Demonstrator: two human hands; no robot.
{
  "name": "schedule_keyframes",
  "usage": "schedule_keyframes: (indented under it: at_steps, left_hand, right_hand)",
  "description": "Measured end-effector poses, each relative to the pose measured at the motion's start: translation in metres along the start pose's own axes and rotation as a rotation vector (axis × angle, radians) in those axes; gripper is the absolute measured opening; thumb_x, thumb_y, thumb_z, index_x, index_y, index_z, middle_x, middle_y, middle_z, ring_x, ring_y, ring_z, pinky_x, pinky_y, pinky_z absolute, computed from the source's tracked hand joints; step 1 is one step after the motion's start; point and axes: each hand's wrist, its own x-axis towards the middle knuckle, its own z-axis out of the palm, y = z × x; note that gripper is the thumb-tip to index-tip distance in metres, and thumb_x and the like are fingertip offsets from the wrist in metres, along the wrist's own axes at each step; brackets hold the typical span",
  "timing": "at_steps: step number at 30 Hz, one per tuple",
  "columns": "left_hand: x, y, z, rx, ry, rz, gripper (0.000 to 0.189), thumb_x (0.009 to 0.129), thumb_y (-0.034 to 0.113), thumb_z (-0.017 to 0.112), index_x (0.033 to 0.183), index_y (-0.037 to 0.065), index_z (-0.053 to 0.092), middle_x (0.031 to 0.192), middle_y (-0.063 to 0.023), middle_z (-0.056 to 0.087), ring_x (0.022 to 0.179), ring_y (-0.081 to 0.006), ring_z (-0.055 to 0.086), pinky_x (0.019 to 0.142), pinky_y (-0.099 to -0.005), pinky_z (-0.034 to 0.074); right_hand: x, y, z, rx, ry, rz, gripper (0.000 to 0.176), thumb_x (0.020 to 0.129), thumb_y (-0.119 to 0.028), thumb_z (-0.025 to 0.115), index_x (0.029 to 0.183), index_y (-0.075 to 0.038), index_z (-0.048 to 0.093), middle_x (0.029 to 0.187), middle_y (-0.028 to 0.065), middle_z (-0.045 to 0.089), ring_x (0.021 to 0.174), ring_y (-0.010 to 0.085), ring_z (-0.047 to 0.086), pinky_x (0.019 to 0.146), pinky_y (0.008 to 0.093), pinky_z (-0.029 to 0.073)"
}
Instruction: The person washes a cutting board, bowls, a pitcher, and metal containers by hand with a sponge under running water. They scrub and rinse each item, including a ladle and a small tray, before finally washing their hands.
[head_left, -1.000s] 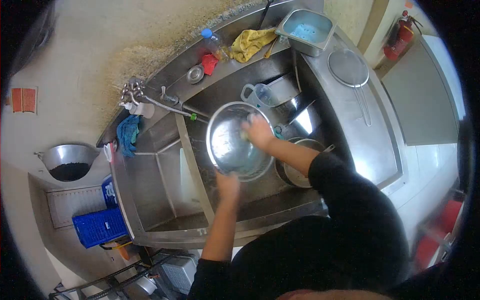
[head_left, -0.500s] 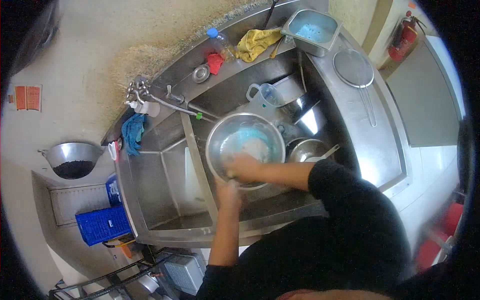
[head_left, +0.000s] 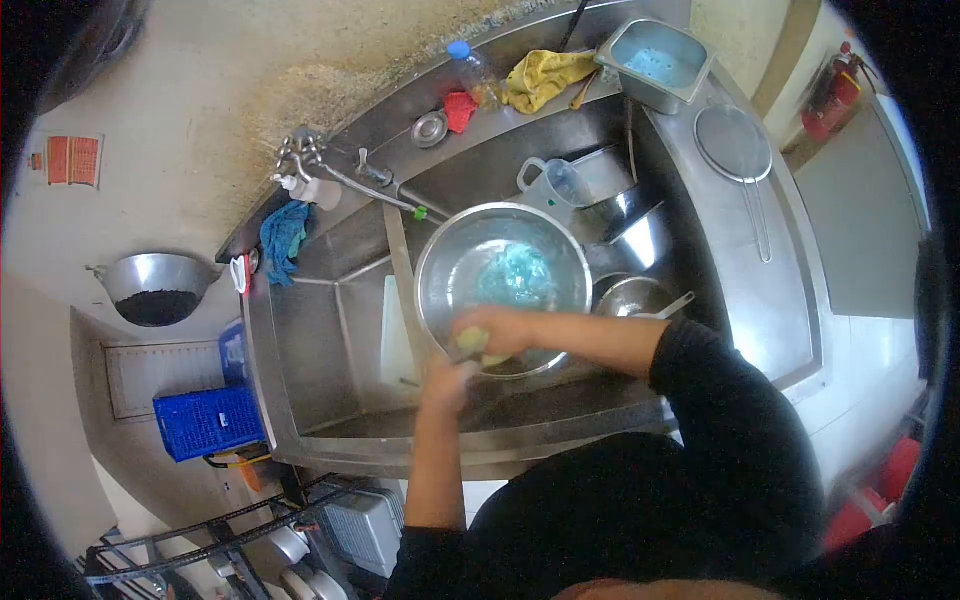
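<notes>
A large round metal bowl (head_left: 560, 245) is over the sink's right basin, with a little bluish water pooled inside. My left hand (head_left: 447, 385) is closed at the bowl's near-left rim; its fingertips are blurred. Just above it, at the same edge, my right hand (head_left: 500, 332) presses a yellow-green sponge (head_left: 471, 341) against the metal. To the right lies a smaller metal pan (head_left: 632, 295) with a handle. Behind the bowl is a clear plastic jug (head_left: 566, 184). The tap spout (head_left: 385, 197) ends by the bowl's far-left rim.
A metal container of bluish suds (head_left: 655, 66) stands on the back-right ledge, near a yellow cloth (head_left: 545, 80) and a bottle (head_left: 478, 75). A strainer (head_left: 733, 145) rests on the right drainboard. The sink divider (head_left: 400, 265) runs left of the bowl. A blue crate (head_left: 208, 424) is at lower left.
The view has shifted slightly. The bowl appears larger and tipped more towards me, and the water inside shows more clearly. My right hand has moved along the near rim, and the sponge now shows.
</notes>
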Motion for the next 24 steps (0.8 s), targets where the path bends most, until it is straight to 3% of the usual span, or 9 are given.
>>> schedule_keyframes:
  at_steps: [2,5,6,7,9,12,15,19,24]
  left_hand:
    - [0.005,-0.021,0.014,0.018,0.036,0.020,0.058,0.061,-0.008,0.047,0.116,0.002,0.035,0.100,-0.0104,0.050,0.083,-0.0237,0.057,0.055,-0.0342,0.051]
    - [0.020,-0.024,0.019,0.056,0.141,0.063,0.055,0.063,-0.006,0.045,0.117,0.003,0.036,0.100,-0.0100,0.049,0.082,-0.0237,0.057,0.054,-0.0337,0.051]
    - [0.023,-0.021,0.017,0.082,0.212,0.072,0.054,0.065,-0.005,0.045,0.117,0.004,0.036,0.100,-0.0097,0.049,0.082,-0.0234,0.057,0.055,-0.0332,0.051]
    - [0.026,-0.017,0.012,0.042,0.186,0.242,0.052,0.067,-0.004,0.042,0.118,0.005,0.037,0.100,-0.0098,0.050,0.081,-0.0224,0.057,0.055,-0.0334,0.052]
    - [0.004,0.025,0.027,0.079,0.184,0.161,0.053,0.067,-0.006,0.040,0.119,0.004,0.036,0.102,-0.0103,0.049,0.081,-0.0222,0.057,0.055,-0.0328,0.052]
    - [0.015,0.007,0.007,0.337,0.103,0.137,0.059,0.065,-0.009,0.035,0.122,0.002,0.032,0.110,-0.0126,0.046,0.088,-0.0224,0.056,0.066,-0.0306,0.051]
    - [0.004,0.029,0.010,0.262,0.276,0.272,0.060,0.064,-0.011,0.035,0.123,0.001,0.033,0.114,-0.0131,0.046,0.104,-0.0225,0.048,0.090,-0.0286,0.037]
    - [0.023,0.029,0.004,0.197,0.400,0.458,0.067,0.063,-0.015,0.031,0.127,0.001,0.030,0.116,-0.0138,0.046,0.107,-0.0230,0.046,0.093,-0.0293,0.034]
    - [0.030,0.019,0.017,0.431,0.383,0.473,0.076,0.063,-0.014,0.040,0.134,0.007,0.023,0.129,-0.0175,0.037,0.116,-0.0268,0.041,0.097,-0.0317,0.031]
  right_hand:
    - [0.015,-0.011,0.001,0.022,0.438,0.061,0.036,0.065,0.000,0.060,0.098,-0.012,0.054,0.098,0.0117,0.056,0.094,0.0282,0.053,0.082,0.0359,0.041]
    - [0.026,-0.006,-0.003,-0.143,0.678,-0.067,0.039,0.062,0.000,0.062,0.098,-0.014,0.055,0.101,0.0116,0.054,0.096,0.0298,0.052,0.082,0.0375,0.042]
    - [0.021,-0.002,-0.006,-0.144,0.678,-0.068,0.039,0.062,0.000,0.062,0.098,-0.014,0.055,0.101,0.0116,0.054,0.096,0.0298,0.052,0.082,0.0375,0.042]
    - [0.012,0.002,-0.011,-0.426,0.470,-0.141,0.038,0.064,-0.002,0.061,0.098,-0.017,0.055,0.103,0.0110,0.053,0.098,0.0301,0.051,0.080,0.0382,0.043]
    - [0.013,0.019,-0.027,-1.073,0.157,-0.445,0.030,0.068,-0.012,0.058,0.096,-0.024,0.057,0.105,0.0078,0.049,0.100,0.0290,0.048,0.078,0.0370,0.044]
    - [0.021,-0.016,-0.071,-1.328,-0.050,-0.364,0.021,0.071,-0.019,0.054,0.092,-0.023,0.059,0.099,0.0053,0.049,0.097,0.0259,0.045,0.077,0.0350,0.043]
    - [0.016,-0.009,-0.114,-1.579,0.126,-0.674,0.017,0.071,-0.021,0.054,0.087,-0.019,0.061,0.095,0.0047,0.048,0.095,0.0222,0.043,0.076,0.0319,0.042]
    - [-0.006,-0.010,-0.071,-1.059,0.413,0.373,0.018,0.072,-0.022,0.055,0.086,-0.014,0.062,0.098,0.0086,0.049,0.098,0.0246,0.044,0.078,0.0361,0.042]
    - [-0.035,0.028,-0.023,-0.897,0.262,0.451,0.022,0.074,-0.021,0.054,0.092,-0.014,0.062,0.099,0.0148,0.048,0.095,0.0306,0.046,0.080,0.0398,0.042]
